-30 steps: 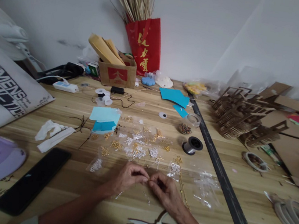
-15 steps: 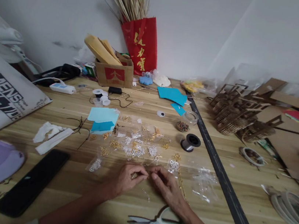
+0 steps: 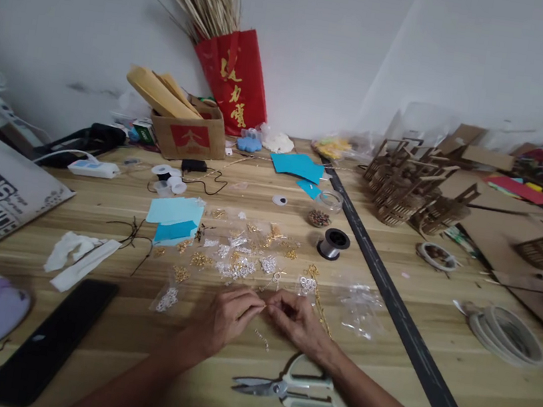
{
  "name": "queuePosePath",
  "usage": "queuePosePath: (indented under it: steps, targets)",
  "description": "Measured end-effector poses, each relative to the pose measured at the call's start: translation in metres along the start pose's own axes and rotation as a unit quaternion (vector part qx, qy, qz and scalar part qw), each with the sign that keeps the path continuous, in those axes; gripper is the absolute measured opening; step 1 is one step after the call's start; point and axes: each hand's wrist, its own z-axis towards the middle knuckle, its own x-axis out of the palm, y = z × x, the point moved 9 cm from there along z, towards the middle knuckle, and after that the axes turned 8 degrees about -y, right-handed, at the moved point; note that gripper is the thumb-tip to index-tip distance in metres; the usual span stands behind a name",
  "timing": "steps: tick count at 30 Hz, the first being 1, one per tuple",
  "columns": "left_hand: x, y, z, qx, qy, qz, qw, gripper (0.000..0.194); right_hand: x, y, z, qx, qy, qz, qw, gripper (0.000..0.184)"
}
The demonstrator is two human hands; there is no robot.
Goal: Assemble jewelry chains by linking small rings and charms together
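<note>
My left hand (image 3: 230,315) and my right hand (image 3: 296,321) meet fingertip to fingertip above the wooden table, both pinched closed. Whatever lies between the fingertips is too small to make out. Just below them a short silver chain (image 3: 261,339) rests on the wood. Scissors (image 3: 283,388) with pale green handles lie with blades parted, beside my right forearm. Beyond the fingers spread several small bags of silver findings (image 3: 237,267) and gold findings (image 3: 201,260). A gold chain (image 3: 321,307) runs along the far side of my right hand.
A wire spool (image 3: 333,244) and a dish of beads (image 3: 318,218) stand farther back. Clear plastic bags (image 3: 357,310) lie to the right, before a dark strip (image 3: 389,297). At left are a black phone (image 3: 50,341) and light blue cards (image 3: 177,210). Small woven baskets (image 3: 403,198) crowd the back right.
My view has turned a little to the right, so the table's things sit farther left. My two hands have come closer, and their fingertips now meet. The scissors lie as before.
</note>
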Motion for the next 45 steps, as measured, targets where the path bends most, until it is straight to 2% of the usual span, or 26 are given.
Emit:
queuePosePath:
  steps: [4,7,9,12,15,17,22,26,32,38,45]
  targets:
    - [-0.007,-0.011,0.001,0.053,-0.038,0.011,0.998,0.017,-0.002,0.004,0.001,-0.021,-0.001,-0.041,0.999,0.015]
    - [-0.01,-0.012,0.002,0.061,-0.053,0.016,0.997,0.016,-0.002,0.007,0.001,-0.022,0.005,-0.036,0.999,0.012]
    - [-0.011,-0.01,0.004,0.044,-0.058,-0.003,0.997,0.015,-0.004,0.007,0.002,-0.019,0.011,-0.032,0.999,0.012]
    - [-0.014,0.0,0.006,-0.026,-0.059,-0.066,0.996,0.014,-0.006,0.008,0.003,-0.014,0.028,-0.029,0.999,0.014]
    - [-0.013,0.009,0.007,-0.107,-0.039,-0.15,0.982,0.01,-0.013,0.01,0.005,-0.005,0.03,-0.008,1.0,0.022]
    - [-0.012,0.011,0.008,-0.136,-0.028,-0.193,0.971,0.009,-0.019,0.013,0.006,0.001,0.018,0.021,1.0,0.026]
    - [-0.013,0.01,0.009,-0.135,-0.028,-0.234,0.962,0.009,-0.024,0.015,0.006,0.015,0.017,0.074,0.997,0.03]
    - [-0.01,0.012,0.008,-0.153,-0.026,-0.249,0.956,0.007,-0.013,0.016,0.004,0.037,0.067,0.13,0.989,0.027]
    - [-0.007,0.022,0.003,-0.202,-0.025,-0.247,0.947,0.007,0.002,0.019,0.001,0.048,0.136,0.24,0.96,0.023]
    - [-0.004,0.027,0.001,-0.224,-0.028,-0.23,0.947,0.01,0.001,0.006,0.003,0.066,0.118,0.253,0.958,0.02]
    - [-0.005,0.022,0.003,-0.211,-0.037,-0.21,0.954,0.011,-0.005,0.007,0.006,0.063,0.084,0.211,0.972,0.017]
